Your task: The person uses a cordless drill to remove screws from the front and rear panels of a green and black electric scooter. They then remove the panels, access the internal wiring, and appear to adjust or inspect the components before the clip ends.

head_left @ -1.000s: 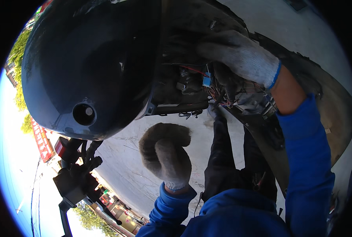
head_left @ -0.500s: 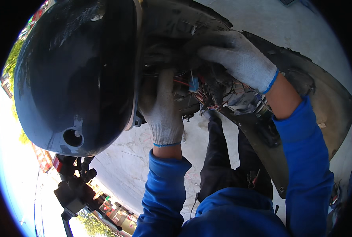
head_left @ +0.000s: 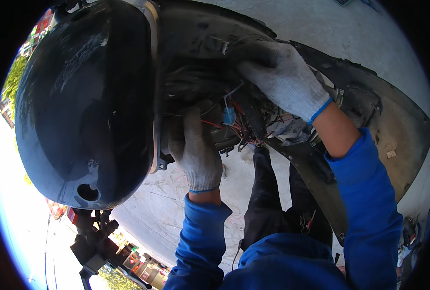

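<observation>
Both my hands wear grey-white knit gloves with blue cuffs and reach into the opened dark body of what looks like a scooter. My left hand (head_left: 196, 162) sits low in the opening, close to the big black rounded shell (head_left: 84, 106); its thumb points up and its fingers bend into shadow. Higher and to the right, my right hand (head_left: 292, 79) curls over the dark inner parts, its fingertips lost in the dark. What either hand grips cannot be made out. Between them hang a blue connector (head_left: 229, 116), thin coloured wires (head_left: 244, 135) and a black corrugated sleeve (head_left: 254, 121).
A wide dark body panel (head_left: 398, 130), dusty on its inside, spreads to the right. Black handlebar parts (head_left: 91, 246) jut out at the lower left. Grey concrete floor (head_left: 152, 193) lies below. Assorted items (head_left: 409, 241) lie at the lower right edge.
In the picture, the shell and wires have shifted slightly left and down. Both hands sit a little lower, and the right hand has turned, its fingers deeper in shadow.
</observation>
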{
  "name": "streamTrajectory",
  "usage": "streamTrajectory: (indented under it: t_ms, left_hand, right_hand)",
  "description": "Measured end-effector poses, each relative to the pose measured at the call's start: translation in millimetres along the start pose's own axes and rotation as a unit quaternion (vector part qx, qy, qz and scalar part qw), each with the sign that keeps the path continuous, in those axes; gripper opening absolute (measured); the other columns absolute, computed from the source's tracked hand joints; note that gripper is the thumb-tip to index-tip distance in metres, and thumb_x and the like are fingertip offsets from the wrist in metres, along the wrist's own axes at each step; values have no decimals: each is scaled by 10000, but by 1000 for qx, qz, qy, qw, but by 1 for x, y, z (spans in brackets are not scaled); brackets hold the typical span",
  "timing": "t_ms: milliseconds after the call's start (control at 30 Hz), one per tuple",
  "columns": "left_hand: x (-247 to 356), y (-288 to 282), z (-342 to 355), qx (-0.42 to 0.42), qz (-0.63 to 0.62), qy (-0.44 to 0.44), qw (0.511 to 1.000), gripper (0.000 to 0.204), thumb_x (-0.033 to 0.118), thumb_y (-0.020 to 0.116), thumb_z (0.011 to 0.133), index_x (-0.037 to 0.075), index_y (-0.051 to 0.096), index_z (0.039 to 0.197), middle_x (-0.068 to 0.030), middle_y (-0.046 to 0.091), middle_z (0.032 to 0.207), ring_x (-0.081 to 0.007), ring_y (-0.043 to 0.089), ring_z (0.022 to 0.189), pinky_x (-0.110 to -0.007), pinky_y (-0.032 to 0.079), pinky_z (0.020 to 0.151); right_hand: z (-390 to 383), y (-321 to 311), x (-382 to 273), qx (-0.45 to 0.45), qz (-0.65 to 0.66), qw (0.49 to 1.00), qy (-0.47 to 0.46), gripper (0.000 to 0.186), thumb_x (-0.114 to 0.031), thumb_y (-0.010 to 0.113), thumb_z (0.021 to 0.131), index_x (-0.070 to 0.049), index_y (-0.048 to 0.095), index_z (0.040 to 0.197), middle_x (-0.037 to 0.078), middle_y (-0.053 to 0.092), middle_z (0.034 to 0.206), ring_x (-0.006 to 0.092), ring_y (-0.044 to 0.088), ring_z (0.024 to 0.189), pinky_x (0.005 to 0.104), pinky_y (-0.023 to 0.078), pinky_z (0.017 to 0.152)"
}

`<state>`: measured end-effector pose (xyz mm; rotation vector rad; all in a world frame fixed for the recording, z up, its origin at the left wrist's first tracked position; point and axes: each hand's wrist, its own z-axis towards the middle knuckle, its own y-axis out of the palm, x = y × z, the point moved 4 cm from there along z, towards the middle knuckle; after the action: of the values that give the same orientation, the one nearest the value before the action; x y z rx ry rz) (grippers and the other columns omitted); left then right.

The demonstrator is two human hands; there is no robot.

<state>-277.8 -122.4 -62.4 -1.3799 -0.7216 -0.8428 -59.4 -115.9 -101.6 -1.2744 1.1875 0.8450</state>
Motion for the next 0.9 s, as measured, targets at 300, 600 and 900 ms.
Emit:
streamTrajectory:
  t_ms: [300,600,900]
  left_hand:
    - [0,-4,6,7,-22,-1,1000,363,202,725,988,11,649,1287,-85,727,1125,-176,692,1018,-327,580,885]
    - [4,-3,9,-20,-129,-92,987,269,133,740,966,-11,684,1186,-95,729,1065,-182,708,936,-329,605,831]
    - [2,-3,7,-27,-174,-86,981,203,88,765,925,6,719,1105,-88,734,1005,-173,707,877,-320,606,800]
  right_hand:
    - [3,15,-2,-35,-68,996,-49,261,-181,612,982,-81,742,1185,156,767,1083,318,750,975,425,606,930]
    - [1,25,-8,-71,-60,994,-60,313,-327,688,961,-106,753,1173,133,774,1001,265,753,911,386,607,891]
    - [10,30,-14,-98,-73,991,-48,280,-273,704,960,-79,761,1153,140,776,1036,283,758,937,388,605,903]
